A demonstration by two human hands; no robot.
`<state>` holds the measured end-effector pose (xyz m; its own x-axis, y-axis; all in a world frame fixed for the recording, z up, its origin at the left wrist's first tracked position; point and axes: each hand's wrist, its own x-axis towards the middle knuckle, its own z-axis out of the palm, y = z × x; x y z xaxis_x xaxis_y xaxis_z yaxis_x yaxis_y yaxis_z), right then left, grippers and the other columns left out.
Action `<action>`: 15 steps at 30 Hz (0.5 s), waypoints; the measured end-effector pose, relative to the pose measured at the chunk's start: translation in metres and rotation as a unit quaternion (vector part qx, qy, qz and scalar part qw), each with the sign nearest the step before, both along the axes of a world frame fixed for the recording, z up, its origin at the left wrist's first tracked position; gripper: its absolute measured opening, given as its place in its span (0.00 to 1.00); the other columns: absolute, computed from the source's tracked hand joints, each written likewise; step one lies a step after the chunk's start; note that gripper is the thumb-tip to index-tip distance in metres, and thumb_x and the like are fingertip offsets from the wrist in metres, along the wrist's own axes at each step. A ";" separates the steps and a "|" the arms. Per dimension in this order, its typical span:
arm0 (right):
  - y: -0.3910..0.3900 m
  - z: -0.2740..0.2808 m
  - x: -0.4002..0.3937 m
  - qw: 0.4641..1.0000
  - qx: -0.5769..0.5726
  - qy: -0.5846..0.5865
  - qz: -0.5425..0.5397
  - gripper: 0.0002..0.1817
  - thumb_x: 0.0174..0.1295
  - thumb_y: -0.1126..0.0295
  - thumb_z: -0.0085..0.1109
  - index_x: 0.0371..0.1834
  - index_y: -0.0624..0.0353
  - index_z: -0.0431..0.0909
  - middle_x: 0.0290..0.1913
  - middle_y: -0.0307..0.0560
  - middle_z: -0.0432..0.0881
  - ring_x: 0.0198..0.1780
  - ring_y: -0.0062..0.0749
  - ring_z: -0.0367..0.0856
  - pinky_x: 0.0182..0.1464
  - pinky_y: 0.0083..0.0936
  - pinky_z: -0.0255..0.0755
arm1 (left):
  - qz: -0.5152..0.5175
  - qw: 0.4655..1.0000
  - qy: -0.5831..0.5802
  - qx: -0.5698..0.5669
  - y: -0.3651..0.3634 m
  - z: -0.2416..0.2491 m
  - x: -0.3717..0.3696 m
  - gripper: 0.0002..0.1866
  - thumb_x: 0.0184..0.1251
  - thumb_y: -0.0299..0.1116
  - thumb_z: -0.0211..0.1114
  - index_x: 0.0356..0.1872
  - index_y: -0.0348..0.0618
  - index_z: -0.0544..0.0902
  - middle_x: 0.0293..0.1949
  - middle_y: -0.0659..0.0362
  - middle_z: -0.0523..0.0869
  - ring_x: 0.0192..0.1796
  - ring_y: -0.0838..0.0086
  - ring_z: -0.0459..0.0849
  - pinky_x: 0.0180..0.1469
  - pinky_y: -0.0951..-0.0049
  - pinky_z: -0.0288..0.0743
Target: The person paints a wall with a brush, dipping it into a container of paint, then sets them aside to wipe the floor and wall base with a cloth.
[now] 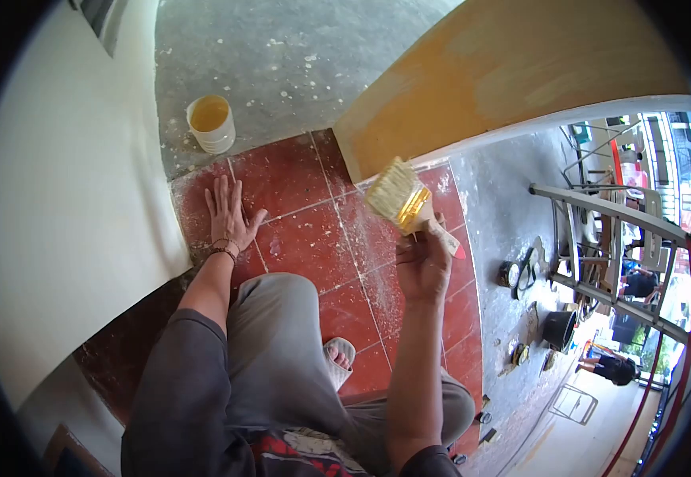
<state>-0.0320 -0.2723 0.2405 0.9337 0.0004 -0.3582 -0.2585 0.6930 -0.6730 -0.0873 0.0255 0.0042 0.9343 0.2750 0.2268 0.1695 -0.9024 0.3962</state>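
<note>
A wide paintbrush (399, 195) with pale bristles and a shiny yellow metal band is held up in my right hand (427, 261), its bristles pointing up and left. My left hand (229, 216) lies flat on the red tiles (298, 246), fingers spread, with nothing in it. Beyond it stands a white bucket (216, 139) with yellow-orange liquid inside. Past the brush is a wall end (472, 87) with patchy orange-yellow colour, its lower corner near the bristles.
A pale wall (67, 199) rises at the left. On the grey floor at the right are a metal ladder (623, 211), a black bucket (559, 328) and small tins (509, 274). A person (614, 368) is far off at the right.
</note>
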 end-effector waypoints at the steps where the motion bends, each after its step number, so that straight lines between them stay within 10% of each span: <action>1: 0.005 0.009 -0.002 0.999 -0.041 -0.008 -0.012 0.16 0.64 0.75 0.60 0.55 0.55 0.72 0.44 0.44 0.82 0.37 0.26 0.80 0.33 0.22 0.77 | 0.006 0.999 0.031 0.006 -0.002 0.001 0.001 0.46 0.63 0.59 0.62 0.75 0.41 0.56 0.76 0.40 0.52 0.79 0.48 0.46 0.78 0.42 0.34; 9: 0.030 0.058 0.009 0.906 -0.399 -0.127 -0.059 0.13 0.62 0.78 0.62 0.49 0.62 0.75 0.38 0.45 0.80 0.35 0.24 0.80 0.33 0.21 0.77 | 0.004 0.995 0.094 0.035 -0.003 0.006 0.005 0.47 0.63 0.64 0.57 0.74 0.41 0.59 0.77 0.40 0.49 0.80 0.50 0.45 0.79 0.43 0.32; 12: 0.050 0.046 0.034 0.779 -0.581 -0.234 -0.021 0.10 0.61 0.78 0.62 0.45 0.58 0.78 0.39 0.43 0.81 0.37 0.29 0.82 0.36 0.28 0.78 | -0.002 0.998 0.056 0.029 -0.001 0.001 0.003 0.48 0.61 0.65 0.59 0.74 0.40 0.60 0.77 0.39 0.51 0.80 0.49 0.46 0.78 0.42 0.32; 14: 0.063 0.053 0.059 0.504 -0.747 -0.433 0.029 0.09 0.59 0.77 0.62 0.42 0.54 0.80 0.41 0.45 0.83 0.39 0.39 0.84 0.41 0.35 0.79 | -0.011 0.999 0.039 0.017 0.001 -0.001 0.000 0.49 0.59 0.67 0.59 0.73 0.38 0.62 0.77 0.40 0.51 0.80 0.49 0.46 0.79 0.43 0.32; 15: 0.062 0.062 0.072 0.475 -0.747 -0.465 0.012 0.10 0.57 0.76 0.63 0.43 0.54 0.79 0.41 0.47 0.82 0.40 0.44 0.83 0.42 0.37 0.78 | -0.012 0.999 0.031 0.016 -0.001 -0.002 -0.003 0.49 0.59 0.67 0.59 0.73 0.38 0.62 0.77 0.40 0.51 0.80 0.49 0.46 0.79 0.43 0.32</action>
